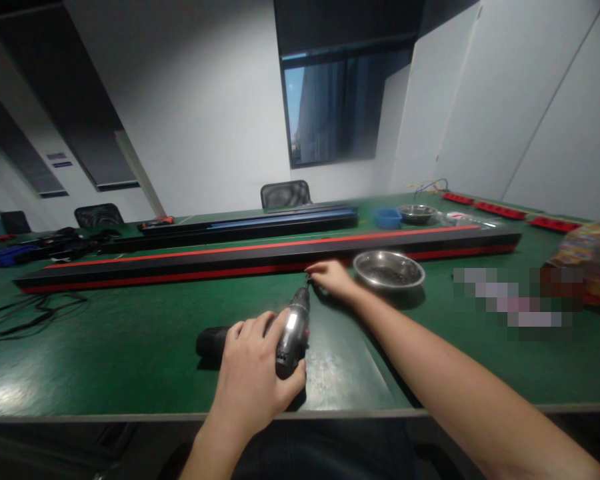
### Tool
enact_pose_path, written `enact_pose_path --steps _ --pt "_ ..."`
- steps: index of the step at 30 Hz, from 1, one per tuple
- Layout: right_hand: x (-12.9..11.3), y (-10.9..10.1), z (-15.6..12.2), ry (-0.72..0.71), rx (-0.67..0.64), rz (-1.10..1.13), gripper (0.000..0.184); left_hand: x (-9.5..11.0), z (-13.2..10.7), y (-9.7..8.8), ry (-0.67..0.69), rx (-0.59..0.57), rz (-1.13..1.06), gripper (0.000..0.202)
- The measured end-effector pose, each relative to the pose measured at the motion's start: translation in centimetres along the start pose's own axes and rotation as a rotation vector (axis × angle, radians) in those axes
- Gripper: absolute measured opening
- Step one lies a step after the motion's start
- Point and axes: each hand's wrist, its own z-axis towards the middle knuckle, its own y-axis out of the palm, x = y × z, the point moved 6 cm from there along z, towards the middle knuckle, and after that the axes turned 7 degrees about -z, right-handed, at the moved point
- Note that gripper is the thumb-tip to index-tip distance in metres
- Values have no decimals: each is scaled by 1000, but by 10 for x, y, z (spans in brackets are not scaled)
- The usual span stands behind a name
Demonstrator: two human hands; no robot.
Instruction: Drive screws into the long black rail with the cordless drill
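Note:
My left hand (255,363) is wrapped round a black and grey cordless drill (293,333) lying on its side, its bit pointing away from me. At the tip of the bit, the fingers of my right hand (333,279) are pinched together; whatever small thing they may hold is too small to make out. Just beyond my fingertips runs a long black bar with red stripes (205,262), lying across the table. To the right of my right hand a round steel bowl (389,272) stands against the bar, with small dark bits inside.
Behind the bar lie more long dark bars (230,230), a blue tray (387,218) and a second steel bowl (417,213). Black cables (35,307) are on the left of the green table (130,360). Red power strips (500,210) and a plastic bag (593,260) sit at right.

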Motion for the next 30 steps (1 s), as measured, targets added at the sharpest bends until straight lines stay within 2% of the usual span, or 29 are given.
enact_pose_path --steps 3,5,10,12,15,18,22,26,30 --pt "1 0 -1 -2 35 -71 32 0 0 0 -2 -4 5 65" --pt "-3 -2 -4 -39 97 -197 31 1 0 1 -3 -6 12 64" --pt "-45 -17 -17 -182 218 -594 25 1 3 3 -20 16 46 62" --pt "-63 -31 -20 -152 258 -691 23 0 6 4 -35 27 72 62" --pt "-72 -58 -21 8 274 -808 30 -1 11 6 -56 37 107 61" --pt "-62 -84 -24 158 249 -895 39 -1 16 7 -84 30 136 59" --pt "-30 -111 -37 304 273 -941 43 -1 20 8 -117 34 169 57" --pt "-2 -124 -50 435 267 -909 48 -3 23 9 -130 49 191 57" --pt "11 -133 -52 499 270 -856 53 -6 26 10 -125 40 193 56"
